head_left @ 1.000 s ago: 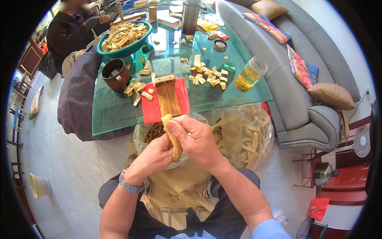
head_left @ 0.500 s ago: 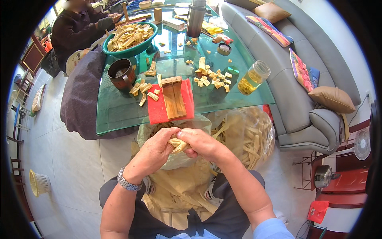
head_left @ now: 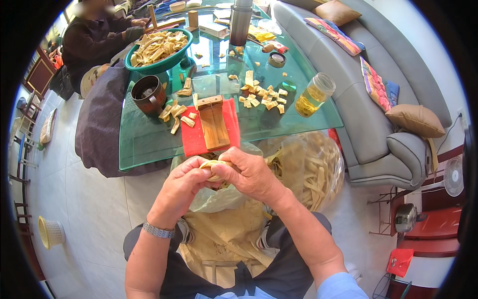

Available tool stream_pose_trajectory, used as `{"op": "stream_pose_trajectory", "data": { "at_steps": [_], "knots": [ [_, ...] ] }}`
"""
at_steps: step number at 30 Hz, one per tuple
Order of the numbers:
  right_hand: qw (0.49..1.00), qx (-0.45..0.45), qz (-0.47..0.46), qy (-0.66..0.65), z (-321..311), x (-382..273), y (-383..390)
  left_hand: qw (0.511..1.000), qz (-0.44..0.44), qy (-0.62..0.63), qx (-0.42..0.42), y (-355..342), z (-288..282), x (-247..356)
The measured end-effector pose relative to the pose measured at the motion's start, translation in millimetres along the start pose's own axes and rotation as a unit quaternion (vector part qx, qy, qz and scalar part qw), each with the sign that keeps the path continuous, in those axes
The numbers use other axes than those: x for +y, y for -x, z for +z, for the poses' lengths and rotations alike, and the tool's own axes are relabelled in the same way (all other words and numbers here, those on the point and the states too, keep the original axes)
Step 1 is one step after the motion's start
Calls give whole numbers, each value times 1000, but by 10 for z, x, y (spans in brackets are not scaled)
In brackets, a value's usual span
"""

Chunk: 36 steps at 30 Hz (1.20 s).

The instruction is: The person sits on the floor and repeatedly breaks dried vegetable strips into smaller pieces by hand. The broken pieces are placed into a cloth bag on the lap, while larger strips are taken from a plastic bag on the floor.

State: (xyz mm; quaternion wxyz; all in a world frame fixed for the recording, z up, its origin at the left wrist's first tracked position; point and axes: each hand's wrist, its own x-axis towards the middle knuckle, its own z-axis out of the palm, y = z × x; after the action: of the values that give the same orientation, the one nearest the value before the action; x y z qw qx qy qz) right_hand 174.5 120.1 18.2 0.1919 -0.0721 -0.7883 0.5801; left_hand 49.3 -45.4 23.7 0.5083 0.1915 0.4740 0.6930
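Observation:
Between my hands, just off the table's near edge, is a pale yellow, dried, folded strip (head_left: 211,163). My left hand (head_left: 183,183) pinches one side of it, thumb on top. My right hand (head_left: 253,173) grips the other side with thumb and curled fingers, which partly hide the strip. Beyond them a grooved wooden block (head_left: 214,127) lies on a red cloth (head_left: 191,138). Longer pale pieces (head_left: 173,110) lie left of the block, and several short cut pieces (head_left: 266,95) are scattered to its right. Under my hands an open plastic bag (head_left: 219,198) is partly covered.
The glass table (head_left: 149,134) holds a dark mug (head_left: 149,94), a green basin (head_left: 130,62) heaped with strips, a flask (head_left: 240,25) and a glass jar (head_left: 314,94). A larger bag of strips (head_left: 313,172) stands below. Another person (head_left: 94,42) sits far left; a grey sofa (head_left: 343,109) is right.
My hands have shifted slightly left and up with the strip. The right hand has turned, its thumb now pressing the strip from the near side. My view has moved slightly.

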Motion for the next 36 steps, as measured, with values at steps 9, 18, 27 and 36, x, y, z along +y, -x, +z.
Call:
{"op": "stream_pose_trajectory", "data": {
  "at_steps": [9, 18, 27, 36],
  "knots": [
    [936, -33, 210, -280, 23, 31, 8, 875, 283, -380, 98, -68, 211, -237],
    [928, -62, 211, -301, 187, -80, 46, 941, 190, -255, 118, -4, 248, -265],
    [968, -101, 212, -84, 20, -111, 4, 799, 224, -513, 221, 6, -102, -47],
    [986, -25, 154, -51, -131, -44, 136, 827, 247, -419, 280, 118, -399, 291]
  ]
}}
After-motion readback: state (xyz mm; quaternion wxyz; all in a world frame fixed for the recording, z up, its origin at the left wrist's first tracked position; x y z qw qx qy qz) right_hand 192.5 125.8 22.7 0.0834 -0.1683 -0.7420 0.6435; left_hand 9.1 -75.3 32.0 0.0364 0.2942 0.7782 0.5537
